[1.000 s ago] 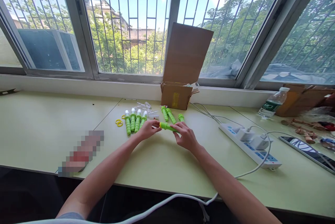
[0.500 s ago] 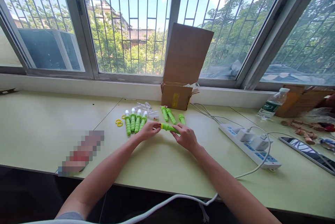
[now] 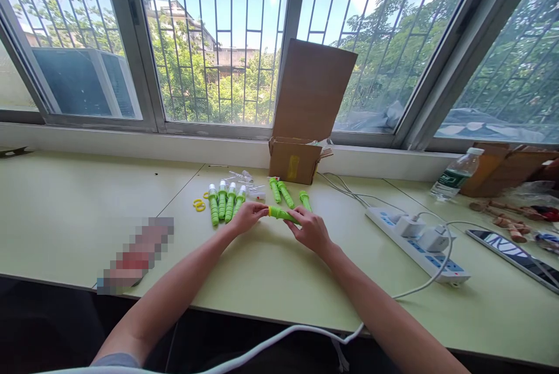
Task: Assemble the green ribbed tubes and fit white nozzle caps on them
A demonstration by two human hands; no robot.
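Both hands hold one green ribbed plastic tube (image 3: 279, 213) just above the pale green table (image 3: 78, 211). My left hand (image 3: 247, 215) pinches the tube's left end, where a yellow ring sits. My right hand (image 3: 311, 227) grips its right end. To the left lie several finished green tubes with white caps (image 3: 225, 201) in a row, and two loose yellow rings (image 3: 198, 205). Behind my hands lie three bare green tubes (image 3: 282, 191) and some clear parts (image 3: 248, 183).
An open cardboard box (image 3: 293, 158) stands at the window sill behind the parts. A white power strip (image 3: 417, 243) with plugs and cables lies to the right, then a water bottle (image 3: 455, 172), a phone (image 3: 510, 249) and wooden pieces. A blurred-out object (image 3: 137, 253) lies front left.
The held tube and both hands have shifted very slightly; the tube's left end has risen a little toward my left fingers. Everything else stays put.
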